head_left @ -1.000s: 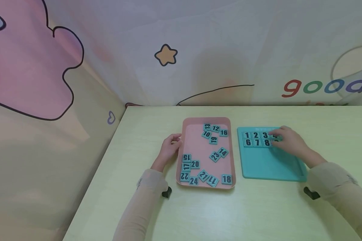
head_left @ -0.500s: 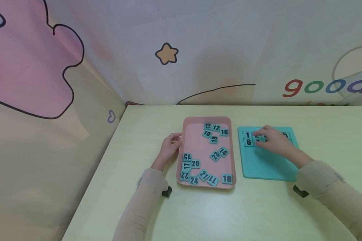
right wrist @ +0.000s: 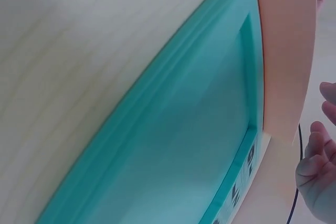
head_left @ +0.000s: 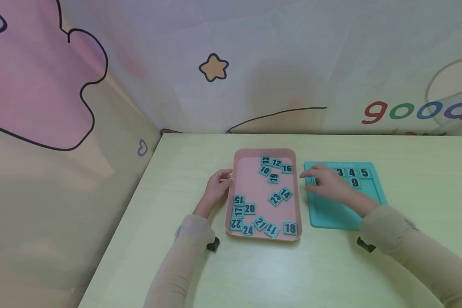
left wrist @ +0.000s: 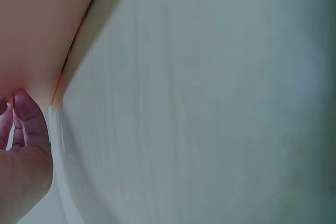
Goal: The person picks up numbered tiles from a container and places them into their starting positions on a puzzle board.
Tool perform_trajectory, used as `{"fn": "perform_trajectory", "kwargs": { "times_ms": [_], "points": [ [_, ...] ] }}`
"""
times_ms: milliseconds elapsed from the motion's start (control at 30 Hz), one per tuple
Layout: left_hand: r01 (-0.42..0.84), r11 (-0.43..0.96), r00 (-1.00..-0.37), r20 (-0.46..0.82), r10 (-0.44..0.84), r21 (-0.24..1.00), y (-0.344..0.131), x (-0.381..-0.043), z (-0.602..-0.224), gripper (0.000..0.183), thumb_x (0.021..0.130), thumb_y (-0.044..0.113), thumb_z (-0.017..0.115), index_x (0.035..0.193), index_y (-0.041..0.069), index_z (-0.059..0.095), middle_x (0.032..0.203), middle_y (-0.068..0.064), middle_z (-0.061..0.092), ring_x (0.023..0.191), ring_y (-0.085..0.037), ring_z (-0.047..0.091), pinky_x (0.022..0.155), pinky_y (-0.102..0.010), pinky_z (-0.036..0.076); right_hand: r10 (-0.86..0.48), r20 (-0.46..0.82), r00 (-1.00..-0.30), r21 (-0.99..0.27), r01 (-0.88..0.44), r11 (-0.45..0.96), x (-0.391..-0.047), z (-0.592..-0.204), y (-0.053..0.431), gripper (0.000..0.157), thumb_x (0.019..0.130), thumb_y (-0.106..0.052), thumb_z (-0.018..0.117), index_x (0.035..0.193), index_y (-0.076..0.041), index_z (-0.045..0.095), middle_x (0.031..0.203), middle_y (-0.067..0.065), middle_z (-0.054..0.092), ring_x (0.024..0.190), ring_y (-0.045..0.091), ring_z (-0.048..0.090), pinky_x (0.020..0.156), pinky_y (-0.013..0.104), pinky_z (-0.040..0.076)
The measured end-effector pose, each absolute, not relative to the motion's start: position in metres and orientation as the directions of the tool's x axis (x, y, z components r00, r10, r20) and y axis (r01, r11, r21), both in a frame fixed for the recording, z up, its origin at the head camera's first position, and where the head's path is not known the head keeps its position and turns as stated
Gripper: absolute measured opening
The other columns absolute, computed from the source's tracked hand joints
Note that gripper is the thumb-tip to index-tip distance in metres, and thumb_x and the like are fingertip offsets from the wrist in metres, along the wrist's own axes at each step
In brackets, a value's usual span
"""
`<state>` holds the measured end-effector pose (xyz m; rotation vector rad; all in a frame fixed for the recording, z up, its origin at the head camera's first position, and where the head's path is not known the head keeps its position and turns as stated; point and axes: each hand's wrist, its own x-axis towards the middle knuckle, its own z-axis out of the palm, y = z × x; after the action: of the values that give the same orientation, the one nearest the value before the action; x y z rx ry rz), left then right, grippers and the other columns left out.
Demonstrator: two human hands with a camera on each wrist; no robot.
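Observation:
My left hand [head_left: 217,186] rests at the left side of the pink tray [head_left: 250,179], its fingers loosely bent and fingertips right at the outer rim. In the left wrist view the thumb [left wrist: 30,116] lies against the tray's outer wall. Number tiles lie scattered in the tray, among them the 14 tile [head_left: 285,193], the 16 tile [head_left: 286,169] and the 18 tile [head_left: 290,228]. My right hand [head_left: 329,184] hovers over the teal board [head_left: 331,216], thumb and fingers apart with nothing between them. It hides several tiles; the 4 tile [head_left: 352,173] and 9 tile [head_left: 355,182] show.
Both the tray and the board lie flat on a pale wooden table [head_left: 254,273], with a narrow gap between them. A patterned cloth backdrop [head_left: 285,64] rises behind the table's far edge.
My right hand has moved left across the board, from the 4 tile to the board's left edge, uncovering tiles 3, 4, 5 and 9. The left hand and tray stay in place.

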<state>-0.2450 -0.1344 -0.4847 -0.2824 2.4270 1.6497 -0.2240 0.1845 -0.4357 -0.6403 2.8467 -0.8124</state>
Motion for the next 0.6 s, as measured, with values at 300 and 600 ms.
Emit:
{"fn": "perform_trajectory", "kwargs": {
  "times_ms": [300, 600],
  "points": [
    [-0.260, 0.354, -0.964, -0.263, -0.043, 0.898, -0.135, -0.246, -0.485, 0.032, 0.088, 0.019, 0.051, 0.120, 0.018, 0.052, 0.104, -0.004, 0.052, 0.081, -0.016, 0.053, 0.072, -0.023, 0.047, -0.461, -0.031, -0.887, -0.541, -0.373, 0.754, -0.226, -0.443, 0.165, 0.030, 0.081, -0.019, 0.061, 0.109, -0.010, 0.061, 0.102, 0.009, 0.054, 0.081, 0.021, 0.050, 0.063, 0.027, 0.045],
    [-0.251, 0.353, -0.966, -0.257, -0.032, 0.901, -0.135, -0.245, -0.484, 0.032, 0.088, 0.018, 0.051, 0.120, 0.016, 0.051, 0.105, -0.005, 0.052, 0.079, -0.016, 0.053, 0.069, -0.021, 0.047, -0.479, -0.027, -0.878, -0.532, -0.393, 0.750, -0.228, -0.443, 0.152, 0.030, 0.084, -0.024, 0.055, 0.110, -0.011, 0.061, 0.109, 0.008, 0.053, 0.090, 0.020, 0.049, 0.071, 0.034, 0.047]
  ]
}}
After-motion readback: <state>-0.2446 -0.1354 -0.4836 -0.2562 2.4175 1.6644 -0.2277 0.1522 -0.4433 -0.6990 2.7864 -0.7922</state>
